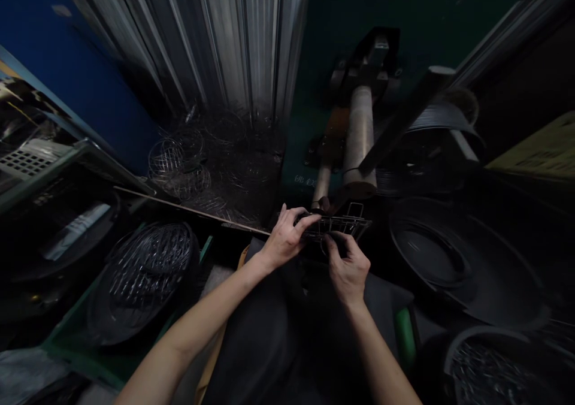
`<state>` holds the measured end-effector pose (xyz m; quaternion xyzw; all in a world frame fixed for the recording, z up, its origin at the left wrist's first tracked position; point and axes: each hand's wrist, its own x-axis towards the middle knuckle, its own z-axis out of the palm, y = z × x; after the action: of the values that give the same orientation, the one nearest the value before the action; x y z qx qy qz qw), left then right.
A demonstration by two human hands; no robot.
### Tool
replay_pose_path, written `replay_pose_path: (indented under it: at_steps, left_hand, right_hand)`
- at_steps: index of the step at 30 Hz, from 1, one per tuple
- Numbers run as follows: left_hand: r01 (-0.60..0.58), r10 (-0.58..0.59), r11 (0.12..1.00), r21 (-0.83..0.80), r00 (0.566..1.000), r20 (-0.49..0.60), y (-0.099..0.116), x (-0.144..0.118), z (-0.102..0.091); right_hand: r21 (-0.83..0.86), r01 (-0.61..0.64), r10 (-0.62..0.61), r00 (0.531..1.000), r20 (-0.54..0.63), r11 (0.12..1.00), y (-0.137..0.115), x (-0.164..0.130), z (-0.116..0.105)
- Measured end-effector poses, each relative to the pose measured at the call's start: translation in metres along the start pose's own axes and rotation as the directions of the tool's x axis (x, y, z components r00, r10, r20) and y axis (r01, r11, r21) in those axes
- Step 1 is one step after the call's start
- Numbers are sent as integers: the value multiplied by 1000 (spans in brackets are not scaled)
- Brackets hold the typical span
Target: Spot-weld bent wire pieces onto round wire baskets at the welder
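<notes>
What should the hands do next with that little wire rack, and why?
Probably nudge the small rectangular wire rack forward under the rusty metal cylinder: left hand and right hand both grip its near edge, and it sits just below that cylinder.

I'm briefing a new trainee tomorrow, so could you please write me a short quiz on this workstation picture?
1. True or false: both hands grip the small wire frame.
2. Where does the stack of round wire grilles lie: A) to the person's left, B) to the right, C) on the lap?
3. What stands upright just behind the wire frame?

Key
1. True: the left hand holds its left end from above, and the right hand grips its near edge.
2. A.
3. A metal cylinder on the machine.
</notes>
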<state>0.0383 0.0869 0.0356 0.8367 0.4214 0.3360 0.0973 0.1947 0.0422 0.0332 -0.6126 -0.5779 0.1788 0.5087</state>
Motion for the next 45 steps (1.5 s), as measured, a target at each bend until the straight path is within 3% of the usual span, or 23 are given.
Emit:
replay_pose_path:
  at_steps: [16, 33, 42, 45]
  left_hand:
    - [-14, 14, 1000, -1, 1000, 9, -5, 1, 6]
    - [-57, 57, 997, 54, 998, -1, -11, 5, 5]
    - [-181, 174, 982, -49, 977, -126, -29, 5, 9]
    - [-227, 207, 966, -123, 965, -160, -34, 7, 9]
  right_hand:
    - [4, -31, 31, 999, -20, 1000, 4, 1, 4]
    - [-51, 22, -23, 1000, -15, 998, 2, 4, 8]
    - [-52, 109, -112, 992, -56, 993, 1, 5, 20]
    - [-76, 92, -101, 988, -119, 993, 1, -7, -3]
